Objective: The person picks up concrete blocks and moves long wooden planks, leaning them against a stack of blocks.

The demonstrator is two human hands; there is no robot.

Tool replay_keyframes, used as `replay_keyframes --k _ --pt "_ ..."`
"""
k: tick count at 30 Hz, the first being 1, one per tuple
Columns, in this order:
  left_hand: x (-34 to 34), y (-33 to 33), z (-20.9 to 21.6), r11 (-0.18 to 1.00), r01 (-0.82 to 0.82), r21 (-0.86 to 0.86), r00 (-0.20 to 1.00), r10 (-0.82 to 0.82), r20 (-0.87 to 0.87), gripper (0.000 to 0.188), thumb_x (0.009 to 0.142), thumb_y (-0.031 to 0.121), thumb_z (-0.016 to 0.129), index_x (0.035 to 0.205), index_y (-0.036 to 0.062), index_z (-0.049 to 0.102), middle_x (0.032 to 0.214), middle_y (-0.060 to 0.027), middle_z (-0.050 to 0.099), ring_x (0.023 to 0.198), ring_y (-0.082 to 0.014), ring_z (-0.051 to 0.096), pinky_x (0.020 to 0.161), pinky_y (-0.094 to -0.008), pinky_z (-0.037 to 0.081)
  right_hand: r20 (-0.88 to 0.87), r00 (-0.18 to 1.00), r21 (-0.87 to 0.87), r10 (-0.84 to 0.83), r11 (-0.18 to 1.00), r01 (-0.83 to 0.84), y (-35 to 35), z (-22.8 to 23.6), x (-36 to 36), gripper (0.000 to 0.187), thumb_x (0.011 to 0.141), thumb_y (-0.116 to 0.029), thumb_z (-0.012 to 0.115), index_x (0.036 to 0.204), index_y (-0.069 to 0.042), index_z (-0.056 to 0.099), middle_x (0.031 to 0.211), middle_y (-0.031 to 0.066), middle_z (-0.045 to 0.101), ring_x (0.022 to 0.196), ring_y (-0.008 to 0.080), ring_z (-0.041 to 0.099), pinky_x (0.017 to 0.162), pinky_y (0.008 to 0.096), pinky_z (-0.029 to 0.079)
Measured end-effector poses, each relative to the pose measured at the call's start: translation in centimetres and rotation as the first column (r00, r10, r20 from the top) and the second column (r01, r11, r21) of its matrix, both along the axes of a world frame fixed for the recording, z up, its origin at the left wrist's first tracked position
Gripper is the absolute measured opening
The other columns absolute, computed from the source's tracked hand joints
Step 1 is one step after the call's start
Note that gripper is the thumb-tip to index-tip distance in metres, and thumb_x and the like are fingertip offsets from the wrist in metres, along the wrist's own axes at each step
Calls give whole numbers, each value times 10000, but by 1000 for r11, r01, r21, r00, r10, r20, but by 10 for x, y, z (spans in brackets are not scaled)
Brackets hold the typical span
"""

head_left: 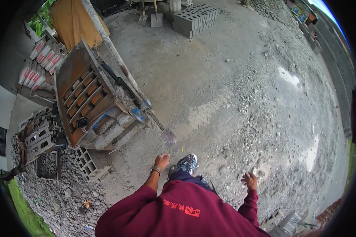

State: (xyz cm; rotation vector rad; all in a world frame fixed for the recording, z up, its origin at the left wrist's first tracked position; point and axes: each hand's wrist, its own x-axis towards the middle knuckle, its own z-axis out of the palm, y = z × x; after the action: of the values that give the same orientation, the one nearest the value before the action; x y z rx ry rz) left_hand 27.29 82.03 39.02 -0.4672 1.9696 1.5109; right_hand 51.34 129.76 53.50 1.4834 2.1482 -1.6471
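My left hand (162,160) hangs in front of my left side, fingers curled in, with no object visible in it. A band circles that wrist. Out to the right, my right hand (249,180) hangs over gravelly ground, its fingers apart and holding nothing. Ahead and left stands a rusty metal block-moulding machine (62,85) with rows of slots, resting on a rough support. A bar runs from its side, and a flat, square metal plate (169,136) lies near that bar's end, closest to my left hand but apart from it. One patterned shoe (188,163) shows below me.
Hollow concrete blocks (195,19) stand stacked at the far side, beside two shovels (156,19). Cement bags (43,55) are piled at left. More blocks (37,136) and a single block (89,162) sit by the machine. Loose gravel (67,197) and puddles (288,76) cover parts of the ground.
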Motion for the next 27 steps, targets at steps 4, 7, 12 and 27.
replay_keyframes --k 4,7,12,27 --pt "-67 39 4 999 -7 -43 998 9 62 418 905 370 601 1151 32 626 866 -52 677 693 -153 655 552 -292 501 -42 999 -8 29 1000 -29 94 -2 -132 461 885 -328 624 1174 29 591 871 133 690 634 192 675 483 272 459" --pt "-106 46 3 981 46 -188 987 -16 160 418 897 362 587 1128 18 641 840 -89 688 675 -182 666 549 -307 525 -13 998 -25 55 998 -55 134 -17 -212 480 876 -324 627 1199 28 575 886 144 690 637 207 679 482 279 467" --pt "-171 52 -9 950 -5 -313 911 134 391 383 852 351 596 986 0 673 750 -145 672 558 -234 638 472 -367 524 91 993 -82 79 994 -72 170 -62 -300 551 853 -317 640 1253 45 529 934 183 687 666 245 695 486 302 483" --pt "-787 443 111 977 204 -69 977 -208 -53 435 934 381 538 1177 23 584 1028 -134 680 848 -220 674 680 -352 528 251 936 -314 -247 894 320 279 -49 -506 396 887 -246 608 1190 8 571 905 176 700 641 272 700 452 335 504"
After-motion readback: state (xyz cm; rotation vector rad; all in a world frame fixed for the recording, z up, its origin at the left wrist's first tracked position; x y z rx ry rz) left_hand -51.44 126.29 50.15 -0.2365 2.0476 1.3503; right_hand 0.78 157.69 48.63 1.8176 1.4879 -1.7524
